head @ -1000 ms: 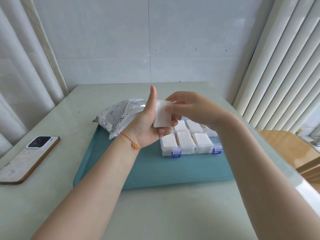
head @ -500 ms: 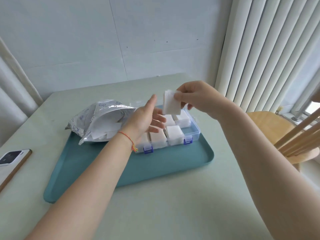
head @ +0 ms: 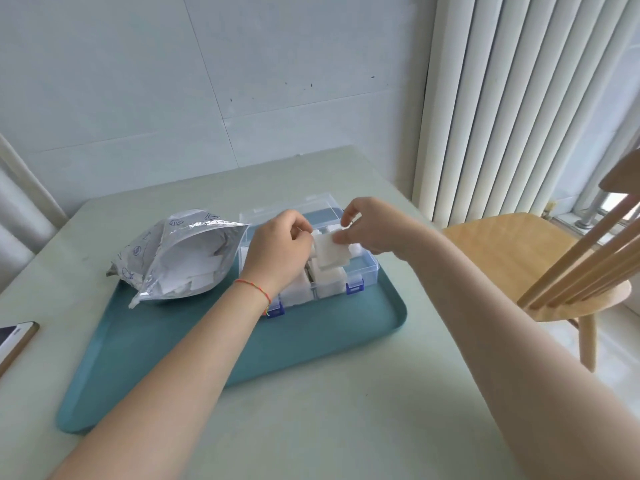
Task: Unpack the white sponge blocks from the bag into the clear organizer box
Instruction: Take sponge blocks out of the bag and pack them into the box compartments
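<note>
A flat white rectangular sponge block (head: pixel 331 253) is held tilted just above the middle of the clear plastic organizer box with blue latches (head: pixel 367 268), pinched at its upper right edge by the thumb and fingers of the right hand (head: pixel 372 227). The left hand (head: pixel 277 252) is curled at the block's left edge; whether its fingertips grip the block or only touch it cannot be told, since they are hidden behind the knuckles. White blocks are already seen in the near compartments, so the box is judged to be largely filled. For a clean placement, the block should be squared to the dividers before it is lowered, and pressed in evenly along both short edges; a soft sponge is expected to buckle if forced at one corner. The box sits on a teal plastic tray (head: pixel 145 368), its lid open toward the wall. Just left of it on the tray lies the crinkled silver foil bag (head: pixel 180 251), mouth open, with more white pieces visible inside. A phone (head: pixel 14 341) lies at the table's left edge.
</note>
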A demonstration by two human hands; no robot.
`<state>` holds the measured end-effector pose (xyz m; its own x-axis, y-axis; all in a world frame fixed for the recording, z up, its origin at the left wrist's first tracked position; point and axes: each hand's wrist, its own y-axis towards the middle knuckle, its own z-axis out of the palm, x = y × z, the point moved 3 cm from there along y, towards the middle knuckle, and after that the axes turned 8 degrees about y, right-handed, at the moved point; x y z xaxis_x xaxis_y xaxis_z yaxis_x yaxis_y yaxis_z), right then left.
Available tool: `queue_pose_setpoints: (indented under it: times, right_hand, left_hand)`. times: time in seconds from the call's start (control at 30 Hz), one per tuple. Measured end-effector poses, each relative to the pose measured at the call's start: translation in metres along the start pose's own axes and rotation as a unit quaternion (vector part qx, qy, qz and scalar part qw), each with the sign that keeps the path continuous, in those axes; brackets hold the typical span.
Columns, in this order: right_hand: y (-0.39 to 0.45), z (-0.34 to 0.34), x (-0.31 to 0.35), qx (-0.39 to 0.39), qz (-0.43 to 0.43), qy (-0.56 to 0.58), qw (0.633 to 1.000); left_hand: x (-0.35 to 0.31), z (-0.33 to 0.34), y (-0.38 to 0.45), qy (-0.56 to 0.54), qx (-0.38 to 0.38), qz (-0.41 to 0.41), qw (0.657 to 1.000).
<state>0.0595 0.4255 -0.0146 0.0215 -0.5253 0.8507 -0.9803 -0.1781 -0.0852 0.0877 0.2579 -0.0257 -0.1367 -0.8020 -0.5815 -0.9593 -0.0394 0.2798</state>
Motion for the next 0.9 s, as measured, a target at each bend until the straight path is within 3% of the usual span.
queue_pose_setpoints:
  times: [0.07, 0.3, 0.63, 0.9]
  right_hand:
    - [-0.001, 0.009, 0.001, 0.007, -0.008, -0.037, 0.999]
    - [0.002, 0.024, 0.003, -0.001, -0.051, -0.156, 0.987]
    - [-0.01, 0.028, 0.004, 0.015, -0.066, -0.293, 0.954]
    - [-0.009, 0.034, 0.004, 0.022, -0.068, -0.286, 0.955]
  left_hand:
    - [-0.001, -0.001, -0.002, 0.036, 0.003, 0.026, 0.999]
    - [0.004, -0.003, 0.0, 0.132, 0.143, 0.056, 0.979]
    - [0.002, -0.004, 0.003, 0.165, 0.209, 0.048, 0.963]
    - [0.006, -0.004, 0.007, 0.215, 0.225, 0.041, 0.95]
